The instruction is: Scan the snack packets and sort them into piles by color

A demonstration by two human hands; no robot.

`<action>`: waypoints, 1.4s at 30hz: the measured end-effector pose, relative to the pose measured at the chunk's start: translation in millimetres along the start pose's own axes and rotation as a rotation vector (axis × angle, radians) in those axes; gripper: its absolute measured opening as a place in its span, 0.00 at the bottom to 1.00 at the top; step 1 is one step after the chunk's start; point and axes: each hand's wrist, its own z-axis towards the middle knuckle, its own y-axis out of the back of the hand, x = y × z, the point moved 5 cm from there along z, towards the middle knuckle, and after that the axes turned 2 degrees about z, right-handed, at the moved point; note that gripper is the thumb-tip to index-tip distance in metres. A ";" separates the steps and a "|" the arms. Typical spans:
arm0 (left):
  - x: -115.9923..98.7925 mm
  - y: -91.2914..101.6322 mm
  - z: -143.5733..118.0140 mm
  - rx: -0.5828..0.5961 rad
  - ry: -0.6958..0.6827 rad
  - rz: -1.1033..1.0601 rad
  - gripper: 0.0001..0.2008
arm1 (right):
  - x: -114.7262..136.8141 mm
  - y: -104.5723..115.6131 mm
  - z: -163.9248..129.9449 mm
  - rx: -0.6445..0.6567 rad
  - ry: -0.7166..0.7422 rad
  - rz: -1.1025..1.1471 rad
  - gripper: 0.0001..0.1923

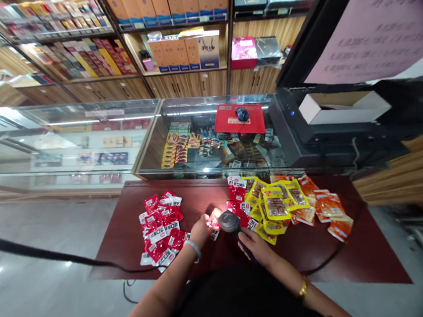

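Note:
My right hand (255, 246) is closed round the handle of a black barcode scanner (229, 221). Light from the scanner falls on a red snack packet (214, 219), which my left hand (200, 232) grips by its edge just left of the scanner head. Left of my left hand lies a loose pile of red and white snack packets (162, 228). More red packets (237, 188) lie just beyond the scanner. Yellow snack packets (275, 203) are heaped to the right of it, with orange packets (328, 207) farther right.
The packets lie on a dark red-brown table (118, 237). Behind it stands a glass display counter (147, 149) with a red mat (226, 122) and a mouse (242, 114). A dark checkout machine (287, 136) holds an open white box (319, 113). A black cable (75, 261) crosses the left side.

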 end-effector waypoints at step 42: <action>-8.8 33.4 29.1 -0.210 -0.008 -0.720 0.19 | 8.1 -7.3 -17.3 0.067 -0.037 -0.086 0.34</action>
